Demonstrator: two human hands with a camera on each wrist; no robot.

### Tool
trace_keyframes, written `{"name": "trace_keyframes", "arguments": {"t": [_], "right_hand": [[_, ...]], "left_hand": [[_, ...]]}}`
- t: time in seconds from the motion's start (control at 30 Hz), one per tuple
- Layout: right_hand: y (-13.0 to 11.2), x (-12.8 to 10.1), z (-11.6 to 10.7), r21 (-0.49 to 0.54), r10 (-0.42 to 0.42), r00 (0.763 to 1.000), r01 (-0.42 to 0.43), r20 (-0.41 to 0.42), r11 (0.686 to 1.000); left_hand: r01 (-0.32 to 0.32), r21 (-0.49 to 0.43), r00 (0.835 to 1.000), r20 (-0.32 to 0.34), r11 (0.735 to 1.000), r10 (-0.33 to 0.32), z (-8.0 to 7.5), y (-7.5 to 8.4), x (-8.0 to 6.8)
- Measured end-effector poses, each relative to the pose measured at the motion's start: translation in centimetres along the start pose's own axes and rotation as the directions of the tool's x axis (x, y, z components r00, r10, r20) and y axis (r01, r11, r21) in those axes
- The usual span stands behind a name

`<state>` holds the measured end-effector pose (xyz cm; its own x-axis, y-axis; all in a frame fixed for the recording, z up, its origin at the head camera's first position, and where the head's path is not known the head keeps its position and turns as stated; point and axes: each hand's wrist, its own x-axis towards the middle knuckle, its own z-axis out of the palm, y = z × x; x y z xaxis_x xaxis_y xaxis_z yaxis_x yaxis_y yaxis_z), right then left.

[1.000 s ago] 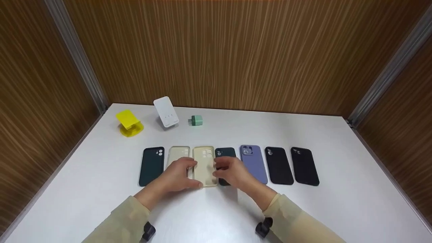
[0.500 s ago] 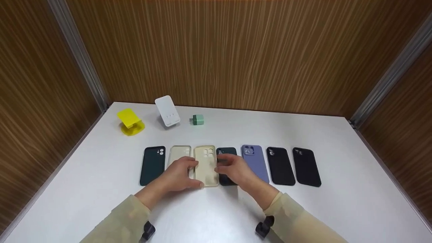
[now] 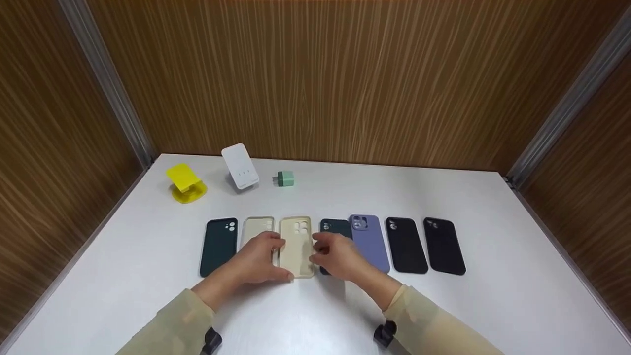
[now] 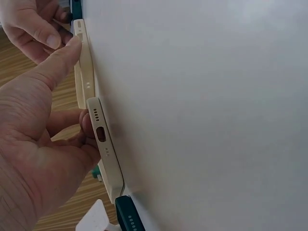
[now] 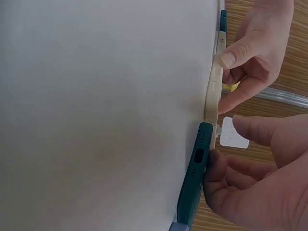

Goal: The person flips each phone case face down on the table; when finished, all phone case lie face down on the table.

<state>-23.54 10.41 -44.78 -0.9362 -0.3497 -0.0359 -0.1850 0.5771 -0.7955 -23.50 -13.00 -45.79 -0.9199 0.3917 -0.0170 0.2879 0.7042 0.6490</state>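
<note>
I see both hands pinching the beige case (image 3: 297, 246): left hand (image 3: 257, 259) at 9 o'clock, right hand (image 3: 339, 255) at 3.

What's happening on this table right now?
A person is working on a row of seven phone cases lying flat on a white table. The left hand pinches the near left edge of the beige case. The right hand rests over the dark green case beside it, fingertips at the beige case's right edge. The other cases lie untouched.
</note>
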Motion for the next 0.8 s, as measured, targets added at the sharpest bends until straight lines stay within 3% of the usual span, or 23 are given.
{"name": "trace_keyframes", "arguments": {"t": [0.07, 0.27, 0.53, 0.6, 0.7, 0.8], "right_hand": [[0.01, 0.1, -0.02, 0.015, 0.008, 1.0, -0.008, 0.007, 1.0], [0.53, 0.38, 0.08, 0.191, 0.023, 1.0, -0.019, -0.016, 0.981], [0.73, 0.65, 0.19, 0.346, 0.079, 0.996, -0.057, -0.048, 0.937], [0.73, 0.62, 0.16, 0.375, 0.103, 0.994, -0.08, -0.044, 0.924], [0.82, 0.66, 0.18, 0.426, 0.129, 0.991, -0.103, -0.032, 0.899], [0.82, 0.81, 0.24, 0.489, 0.137, 0.991, -0.115, -0.009, 0.865]], "left_hand": [[-0.001, 0.001, 1.0, -0.001, 1.0, 0.001, -0.03, 0.0, 0.02], [-0.008, 0.013, 1.0, 0.001, 1.0, 0.008, -0.23, 0.04, 0.0], [-0.056, 0.098, 0.997, -0.052, 0.994, 0.061, -0.42, -0.05, -0.19], [-0.095, 0.102, 0.993, -0.063, 0.99, 0.101, -0.36, 0.01, -0.22], [-0.144, 0.077, 0.986, -0.072, 0.987, 0.149, -0.2, 0.2, -0.25], [-0.151, 0.026, 0.986, -0.068, 0.988, 0.153, -0.07, 0.46, -0.22]]}}
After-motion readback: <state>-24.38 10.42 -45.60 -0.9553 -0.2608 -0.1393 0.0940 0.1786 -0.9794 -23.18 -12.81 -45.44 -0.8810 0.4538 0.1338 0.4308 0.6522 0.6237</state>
